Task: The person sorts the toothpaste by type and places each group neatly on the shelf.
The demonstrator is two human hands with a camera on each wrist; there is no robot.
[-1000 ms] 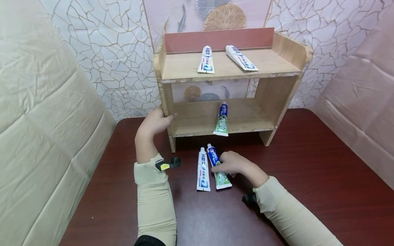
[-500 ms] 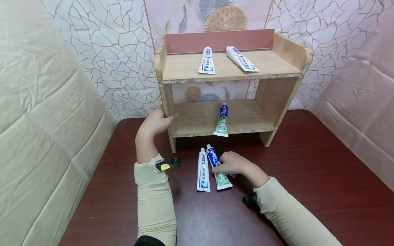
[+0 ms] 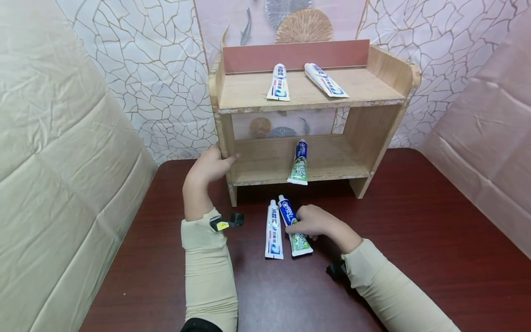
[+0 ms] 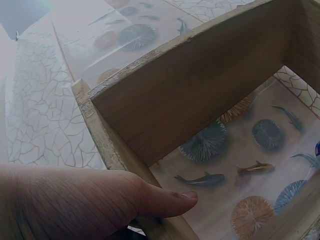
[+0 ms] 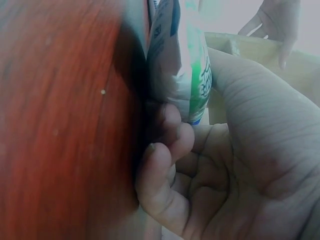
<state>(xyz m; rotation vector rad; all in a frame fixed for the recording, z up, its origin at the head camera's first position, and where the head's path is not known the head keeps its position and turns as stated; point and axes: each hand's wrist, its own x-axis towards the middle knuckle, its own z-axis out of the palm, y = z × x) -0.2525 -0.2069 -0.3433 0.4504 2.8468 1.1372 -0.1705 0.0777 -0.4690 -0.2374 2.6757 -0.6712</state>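
My left hand (image 3: 207, 167) grips the left side panel of a small two-tier wooden shelf (image 3: 261, 168). In the left wrist view its thumb (image 4: 167, 200) lies over the panel's edge. On the dark red table my right hand (image 3: 319, 221) holds a blue and green toothpaste tube (image 3: 287, 210) between thumb and fingers. The right wrist view shows curled fingers (image 5: 162, 170) beside this tube's green side (image 5: 200, 75), close to the tabletop. Just left of it lies a white toothpaste tube (image 3: 274, 233), cap toward the shelf.
A blue and green tube (image 3: 299, 167) lies on the lower tier, its flat end at the front edge. Two white tubes (image 3: 279, 84) rest on the upper tier, the right one slanted. Pale cloth (image 3: 74, 161) hangs along both sides of the table (image 3: 141, 276).
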